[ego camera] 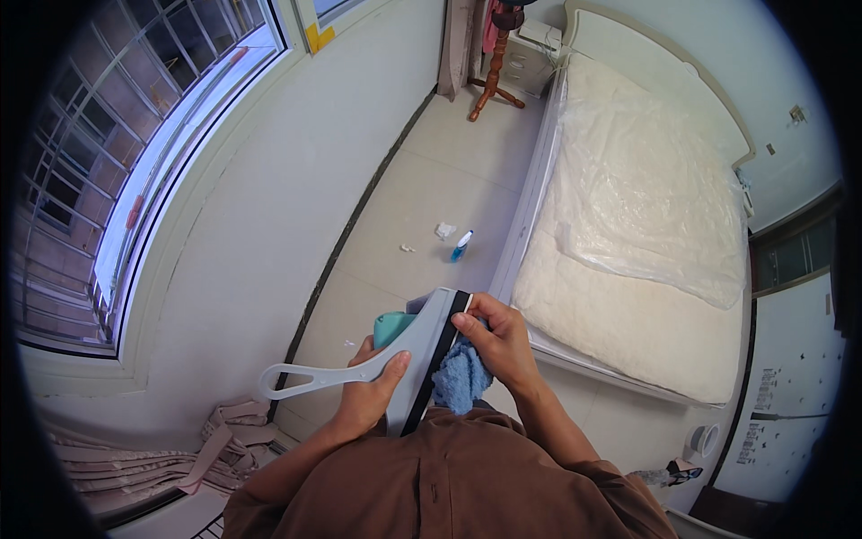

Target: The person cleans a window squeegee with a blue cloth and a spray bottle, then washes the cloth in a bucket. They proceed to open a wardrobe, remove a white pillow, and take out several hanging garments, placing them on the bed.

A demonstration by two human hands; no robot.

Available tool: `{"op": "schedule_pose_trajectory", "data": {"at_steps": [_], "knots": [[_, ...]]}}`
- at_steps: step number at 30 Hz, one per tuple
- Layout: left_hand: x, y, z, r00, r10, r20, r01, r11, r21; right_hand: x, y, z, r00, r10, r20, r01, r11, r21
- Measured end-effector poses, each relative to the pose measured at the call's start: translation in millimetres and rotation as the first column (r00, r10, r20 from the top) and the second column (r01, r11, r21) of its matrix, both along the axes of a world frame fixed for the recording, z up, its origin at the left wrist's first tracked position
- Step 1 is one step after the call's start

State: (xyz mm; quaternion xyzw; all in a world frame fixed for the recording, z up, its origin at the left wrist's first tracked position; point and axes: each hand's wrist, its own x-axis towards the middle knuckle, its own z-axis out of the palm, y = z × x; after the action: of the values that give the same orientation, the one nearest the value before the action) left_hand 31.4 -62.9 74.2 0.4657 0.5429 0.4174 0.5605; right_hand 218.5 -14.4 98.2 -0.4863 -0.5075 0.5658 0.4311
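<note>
A grey plastic window squeegee (417, 364) is held at a tilt in front of my body, its loop handle (289, 382) pointing left. My left hand (370, 394) grips it near the base of the handle, thumb across the front. Behind it a teal object (390, 328) shows in part; its kind is hidden. My right hand (502, 340) pinches the upper end of the black rubber blade (441, 347) between thumb and fingers. A blue fluffy cloth (465, 377) hangs under that hand, beside the blade.
On the tiled floor stand a blue spray bottle (460, 248) and crumpled white paper (444, 231). A bed (626, 337) with plastic sheeting (646, 182) is to the right. Left is a barred window (195, 182), with a gathered curtain (155, 465) below. A wooden stand (497, 67) is at the far end.
</note>
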Motion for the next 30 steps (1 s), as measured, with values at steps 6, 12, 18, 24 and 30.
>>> {"op": "schedule_pose_trajectory", "data": {"at_steps": [6, 12, 18, 24, 30], "knots": [[0, 3, 10, 0.985, -0.042, -0.17, 0.067, 0.987, 0.147, 5, 11, -5, 0.992, 0.117, -0.039, -0.119, 0.992, -0.04], [0, 5, 14, 0.979, -0.075, -0.189, 0.083, 0.996, 0.039, 6, 20, -17, 0.99, 0.134, -0.034, -0.136, 0.989, -0.065], [-4, 14, -14, 0.999, 0.015, 0.034, -0.008, 0.983, -0.183, -5, 38, -26, 0.978, 0.141, -0.156, -0.171, 0.964, -0.202], [-16, 40, -27, 0.842, 0.334, 0.423, -0.187, 0.917, -0.352, -1, 51, -26, 0.974, 0.171, -0.146, -0.2, 0.956, -0.217], [-32, 51, -34, 0.915, 0.202, 0.349, -0.122, 0.963, -0.24, -23, 63, -33, 0.975, 0.161, -0.153, -0.194, 0.952, -0.236]]}}
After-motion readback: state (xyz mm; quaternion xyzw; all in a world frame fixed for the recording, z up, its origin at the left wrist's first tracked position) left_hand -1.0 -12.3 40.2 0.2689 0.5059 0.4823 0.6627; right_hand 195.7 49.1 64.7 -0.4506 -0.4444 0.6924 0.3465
